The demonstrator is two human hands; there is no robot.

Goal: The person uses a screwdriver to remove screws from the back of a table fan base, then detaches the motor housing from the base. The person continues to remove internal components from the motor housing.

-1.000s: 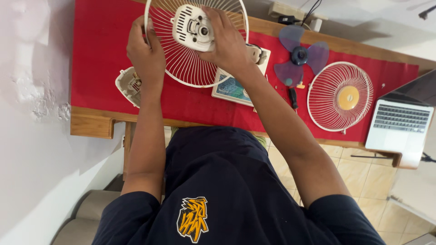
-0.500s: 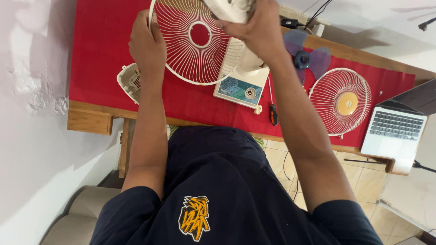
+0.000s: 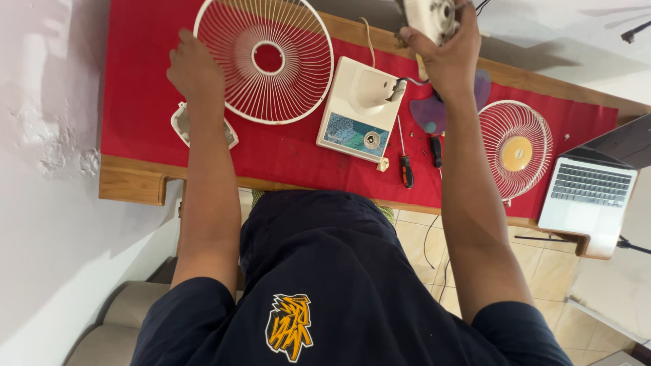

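Fingers (image 3: 453,34) of the right hand (image 3: 444,51) grip the fan motor (image 3: 428,15) beyond the fan base (image 3: 359,108), while the left hand (image 3: 195,68) clasps the wire guard's (image 3: 264,57) rim left of that base.

Wire fan guards: two, one large white guard (image 3: 264,59) and one smaller guard with an orange centre (image 3: 515,150). Fan base with control panel (image 3: 358,110): one. Motor housing (image 3: 434,17): one. Screwdrivers: two, orange-handled (image 3: 405,167) and black-handled (image 3: 435,149). Purple fan blade (image 3: 434,112): one, partly hidden. Small white cover piece (image 3: 182,125): apparently one. Laptop (image 3: 586,198): one.
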